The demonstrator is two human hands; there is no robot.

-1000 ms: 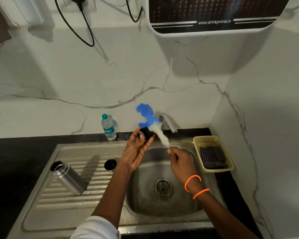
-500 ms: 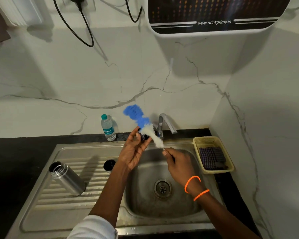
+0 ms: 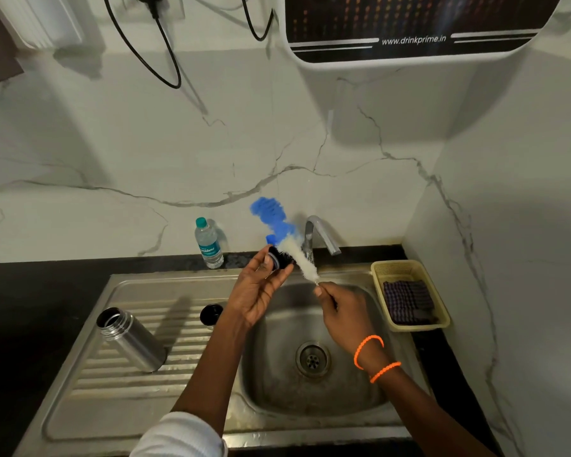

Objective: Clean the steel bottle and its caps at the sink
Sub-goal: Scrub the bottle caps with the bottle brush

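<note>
The left hand (image 3: pixel 256 291) holds a small black cap (image 3: pixel 279 258). The right hand (image 3: pixel 342 311) pinches the brush (image 3: pixel 297 253) rubbing it. The steel bottle (image 3: pixel 131 339) stands left of both hands. The wet cap could slip into the sink (image 3: pixel 310 400).

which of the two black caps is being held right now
The black cap in the left hand, against the brush. The other cap sits untouched on the drainboard.
</note>
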